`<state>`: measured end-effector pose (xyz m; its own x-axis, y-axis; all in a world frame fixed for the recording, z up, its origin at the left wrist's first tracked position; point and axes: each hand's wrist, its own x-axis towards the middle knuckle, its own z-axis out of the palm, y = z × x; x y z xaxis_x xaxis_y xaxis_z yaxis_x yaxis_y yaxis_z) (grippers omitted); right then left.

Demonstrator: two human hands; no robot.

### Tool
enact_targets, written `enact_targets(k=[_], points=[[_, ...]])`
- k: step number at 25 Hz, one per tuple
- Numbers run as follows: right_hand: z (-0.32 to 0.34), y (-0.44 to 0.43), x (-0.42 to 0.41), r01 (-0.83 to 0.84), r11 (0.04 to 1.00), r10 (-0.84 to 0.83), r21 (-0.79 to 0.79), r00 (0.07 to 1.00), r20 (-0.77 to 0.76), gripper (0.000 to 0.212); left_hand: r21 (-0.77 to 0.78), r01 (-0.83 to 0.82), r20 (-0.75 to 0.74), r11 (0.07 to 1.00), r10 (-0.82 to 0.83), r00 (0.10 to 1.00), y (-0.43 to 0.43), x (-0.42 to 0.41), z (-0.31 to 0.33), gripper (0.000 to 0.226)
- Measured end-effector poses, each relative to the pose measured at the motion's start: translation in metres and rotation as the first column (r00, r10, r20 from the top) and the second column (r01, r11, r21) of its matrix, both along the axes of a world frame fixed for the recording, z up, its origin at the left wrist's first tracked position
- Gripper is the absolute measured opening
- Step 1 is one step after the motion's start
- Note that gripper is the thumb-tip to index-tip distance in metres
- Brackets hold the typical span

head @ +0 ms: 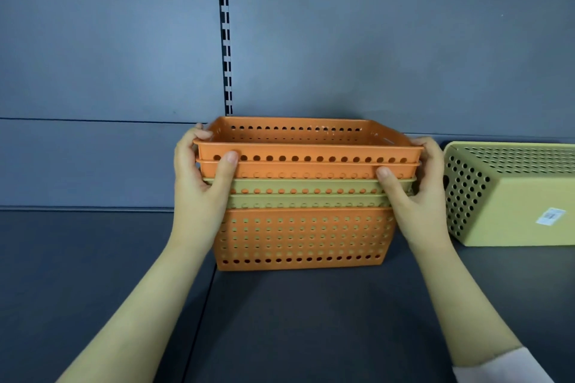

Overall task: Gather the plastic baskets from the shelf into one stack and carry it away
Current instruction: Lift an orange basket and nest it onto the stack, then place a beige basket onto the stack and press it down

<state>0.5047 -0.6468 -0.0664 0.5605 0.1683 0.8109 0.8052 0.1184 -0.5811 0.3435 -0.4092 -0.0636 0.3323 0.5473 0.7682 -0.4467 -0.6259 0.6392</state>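
A nested stack of perforated plastic baskets (pixel 303 236) stands upright on the dark shelf (pixel 93 258): an orange one at the bottom, two olive-green ones in it, two orange ones on top. My left hand (pixel 202 183) grips the stack's left end, thumb on the front of the top rim. My right hand (pixel 413 186) grips the right end, thumb against the rims. A separate olive-green basket (pixel 510 196) lies upside down on the shelf to the right of the stack, a white label on its side.
The shelf's grey back panel (pixel 124 56) rises behind the stack, with a slotted metal upright (pixel 226 40) above the stack's left part. A seam in the shelf surface (pixel 199 314) runs toward me below the stack.
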Motion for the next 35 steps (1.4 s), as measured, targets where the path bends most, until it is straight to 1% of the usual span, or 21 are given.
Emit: enact_targets(k=[4, 5, 6, 7, 8, 9, 10, 12, 15, 17, 18, 19, 20, 22, 23, 25, 26, 28, 30, 32, 35], points=[[0.003, -0.002, -0.010, 0.044, 0.997, -0.047, -0.057, 0.997, -0.061, 0.044, -0.004, -0.018, -0.103, 1.000, 0.017, 0.995, -0.007, -0.008, 0.003, 0.032], [0.007, -0.006, -0.012, 0.047, 0.995, -0.053, -0.086, 0.996, -0.067, 0.041, 0.000, -0.042, -0.145, 0.999, 0.042, 0.989, -0.010, -0.013, 0.006, 0.035], [0.011, -0.011, -0.013, 0.048, 0.991, -0.056, -0.122, 0.996, -0.067, 0.039, 0.032, -0.107, -0.181, 0.994, 0.111, 0.977, -0.013, -0.017, 0.010, 0.040], [0.016, -0.019, -0.013, 0.061, 0.984, -0.071, -0.165, 0.996, -0.061, 0.037, 0.111, -0.207, -0.208, 0.972, 0.226, 0.952, -0.017, -0.020, 0.015, 0.046], [0.021, -0.027, -0.011, 0.091, 0.976, -0.101, -0.200, 0.994, -0.043, 0.038, 0.225, -0.312, -0.218, 0.923, 0.360, 0.907, -0.024, -0.022, 0.019, 0.050], [0.026, -0.036, -0.009, 0.137, 0.965, -0.144, -0.225, 0.989, -0.017, 0.040, 0.345, -0.385, -0.210, 0.856, 0.470, 0.857, -0.034, -0.023, 0.024, 0.051], [0.030, -0.046, -0.006, 0.182, 0.955, -0.185, -0.234, 0.983, 0.007, 0.042, 0.446, -0.407, -0.181, 0.797, 0.526, 0.831, -0.047, -0.023, 0.028, 0.050], [0.042, -0.067, 0.001, 0.229, 0.947, -0.229, -0.226, 0.973, 0.026, 0.042, 0.586, -0.376, -0.131, 0.718, 0.542, 0.830, -0.075, -0.016, 0.036, 0.047], [0.054, -0.113, 0.020, 0.332, 0.923, -0.324, -0.193, 0.943, 0.073, 0.039, 0.730, -0.314, -0.028, 0.607, 0.486, 0.874, -0.128, 0.016, 0.045, 0.044], [0.053, -0.140, 0.040, 0.402, 0.897, -0.394, -0.186, 0.916, 0.076, 0.042, 0.753, -0.245, -0.042, 0.611, 0.416, 0.908, -0.164, 0.039, 0.049, 0.042], [0.050, -0.169, 0.062, 0.431, 0.883, -0.429, -0.185, 0.902, 0.052, 0.047, 0.760, -0.228, -0.016, 0.609, 0.368, 0.930, -0.196, 0.067, 0.048, 0.041], [0.050, -0.211, 0.087, 0.487, 0.853, -0.487, -0.188, 0.872, 0.053, 0.053, 0.749, -0.187, -0.029, 0.635, 0.314, 0.949, -0.240, 0.103, 0.046, 0.041], [0.043, -0.216, 0.095, 0.508, 0.842, -0.504, -0.183, 0.861, 0.072, 0.059, 0.748, -0.167, -0.062, 0.642, 0.318, 0.946, -0.246, 0.110, 0.041, 0.042], [0.032, -0.235, 0.111, 0.541, 0.818, -0.539, -0.196, 0.839, 0.071, 0.064, 0.706, -0.101, -0.173, 0.701, 0.308, 0.935, -0.267, 0.133, 0.032, 0.045], [0.028, -0.254, 0.126, 0.551, 0.806, -0.555, -0.215, 0.831, 0.050, 0.064, 0.657, -0.069, -0.231, 0.751, 0.287, 0.929, -0.288, 0.153, 0.027, 0.047], [0.016, -0.281, 0.162, 0.545, 0.790, -0.569, -0.281, 0.822, -0.008, 0.063, 0.483, 0.020, -0.400, 0.875, 0.200, 0.894, -0.321, 0.190, 0.018, 0.054], [0.010, -0.288, 0.177, 0.531, 0.781, -0.575, -0.328, 0.816, -0.049, 0.059, 0.393, 0.037, -0.461, 0.919, 0.162, 0.873, -0.331, 0.206, 0.013, 0.058], [-0.005, -0.292, 0.193, 0.492, 0.775, -0.575, -0.397, 0.809, -0.121, 0.049, 0.278, 0.042, -0.536, 0.960, 0.118, 0.836, -0.337, 0.228, 0.001, 0.060], [-0.017, -0.289, 0.195, 0.437, 0.817, -0.526, -0.376, 0.832, -0.175, 0.043, 0.266, 0.033, -0.561, 0.963, 0.127, 0.818, -0.332, 0.237, -0.009, 0.057], [-0.022, -0.289, 0.195, 0.349, 0.896, -0.415, -0.273, 0.877, -0.242, 0.038, 0.284, 0.016, -0.531, 0.959, 0.144, 0.835, -0.327, 0.240, -0.016, 0.051], [-0.023, -0.288, 0.192, 0.258, 0.949, -0.300, -0.180, 0.913, -0.274, 0.033, 0.148, 0.043, -0.452, 0.988, 0.029, 0.892, -0.331, 0.235, -0.017, 0.037]])
